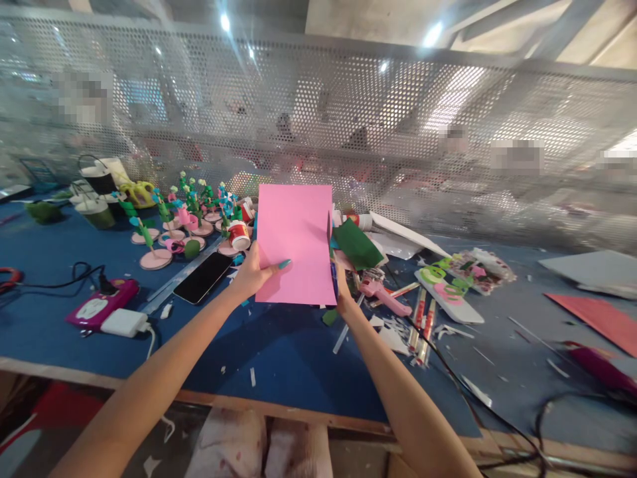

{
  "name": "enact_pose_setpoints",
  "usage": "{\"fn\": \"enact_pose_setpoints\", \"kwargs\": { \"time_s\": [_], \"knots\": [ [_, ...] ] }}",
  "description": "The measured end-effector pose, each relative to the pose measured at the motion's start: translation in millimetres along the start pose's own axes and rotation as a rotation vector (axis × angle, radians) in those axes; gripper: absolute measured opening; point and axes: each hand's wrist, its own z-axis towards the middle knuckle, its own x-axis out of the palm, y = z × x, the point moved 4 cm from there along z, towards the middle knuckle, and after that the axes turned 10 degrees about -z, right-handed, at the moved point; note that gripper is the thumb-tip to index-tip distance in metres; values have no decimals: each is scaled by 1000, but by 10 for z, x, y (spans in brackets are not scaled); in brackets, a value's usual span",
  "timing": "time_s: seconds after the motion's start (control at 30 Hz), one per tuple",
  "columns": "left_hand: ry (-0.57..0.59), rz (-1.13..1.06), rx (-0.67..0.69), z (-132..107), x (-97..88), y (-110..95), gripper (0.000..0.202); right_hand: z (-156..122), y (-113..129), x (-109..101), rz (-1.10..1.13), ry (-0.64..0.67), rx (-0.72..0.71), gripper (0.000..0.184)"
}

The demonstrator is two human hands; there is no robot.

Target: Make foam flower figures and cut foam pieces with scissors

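One pink paper sheet (294, 232), centre, above worktop (293, 372); L grip (253, 271) clamped on its 9 o'clock edge, prob. to steady it; R grip (344, 287) clasped round scissors (334, 273), 3 o'clock edge.

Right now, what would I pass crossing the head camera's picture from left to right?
Magenta power socket, black phone, raised pink sheet, pink glue gun, white slab, red sheet; overlapping things left out.
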Motion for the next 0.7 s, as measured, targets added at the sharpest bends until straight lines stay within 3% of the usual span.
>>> {"fn": "enact_pose_setpoints", "kwargs": {
  "time_s": [0.17,0.37,0.53,0.7],
  "knots": [
    [-6,-4,-3,-17,14,-19,81,51,33,-13,48,-93,112,25],
    [-16,-185,-135,-46,68,-14,82,38,126,-55,23,-75,26,24],
    [18,-312,-242,-62,111,-12,81,23,69,-104,-26,-63,-16,24],
    [-19,-215,-143,-62,79,15,89,33,-14,-134,-41,-147,-64,36]
  ]
}}
